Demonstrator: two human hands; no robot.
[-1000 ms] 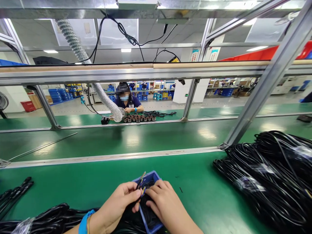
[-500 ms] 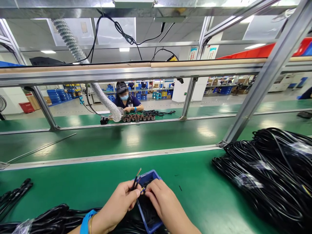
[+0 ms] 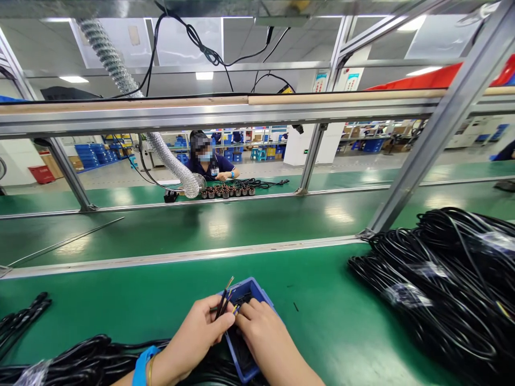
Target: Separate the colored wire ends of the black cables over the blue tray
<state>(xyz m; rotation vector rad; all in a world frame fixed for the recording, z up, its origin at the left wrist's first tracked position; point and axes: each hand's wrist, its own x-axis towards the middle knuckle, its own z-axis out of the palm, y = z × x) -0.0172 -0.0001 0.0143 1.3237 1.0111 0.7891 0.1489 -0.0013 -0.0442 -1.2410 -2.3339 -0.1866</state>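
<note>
My left hand (image 3: 201, 328), a blue band at its wrist, is closed around black cables (image 3: 221, 304). Their stripped ends, with thin coloured wires showing, stick up between thumb and fingers. My right hand (image 3: 265, 333) is right beside it, fingers bent and drawn together at the yellow and blue wire ends (image 3: 235, 309). What its fingertips pinch is hidden. Under both hands stands a small blue bin (image 3: 263, 296), tilted in view, holding small black pieces (image 3: 242, 351).
Bundled black cables (image 3: 438, 289) are heaped at the right, and more cables (image 3: 92, 356) lie front left. A metal frame post (image 3: 422, 128) rises at the right. Across the bench a person (image 3: 209, 161) sits behind small copper-topped parts (image 3: 227, 191).
My right hand has shifted slightly left, its fingertips closer to the left thumb and the wire ends. The left hand keeps its hold on the cables. The view has tilted a little.
</note>
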